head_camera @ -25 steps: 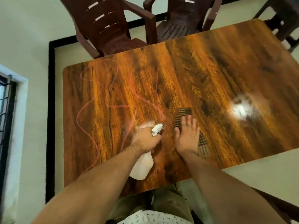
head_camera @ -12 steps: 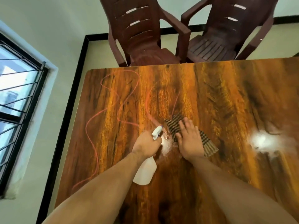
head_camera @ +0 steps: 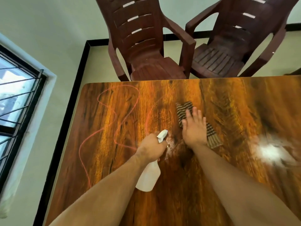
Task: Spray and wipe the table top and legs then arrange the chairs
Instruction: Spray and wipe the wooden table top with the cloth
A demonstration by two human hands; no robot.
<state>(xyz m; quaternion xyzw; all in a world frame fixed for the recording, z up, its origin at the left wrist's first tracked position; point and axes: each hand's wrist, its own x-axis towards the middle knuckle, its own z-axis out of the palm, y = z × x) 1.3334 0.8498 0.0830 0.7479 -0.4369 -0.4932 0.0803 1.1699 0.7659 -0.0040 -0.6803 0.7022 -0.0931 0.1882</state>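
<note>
Brown-striped cloth (head_camera: 184, 110), soft and limp, lies on the surface (head_camera: 228, 111) under the right hand (head_camera: 193, 129), whose straight fingers press it flat. It should slide best under a spread palm. The left hand (head_camera: 152, 148) grips a white bottle (head_camera: 149, 176) by its neck, just beside.

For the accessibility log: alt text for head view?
Left hand grips a white spray bottle while the right hand presses a striped cloth on a wooden table with red scribbles; two brown chairs stand beyond.
</note>
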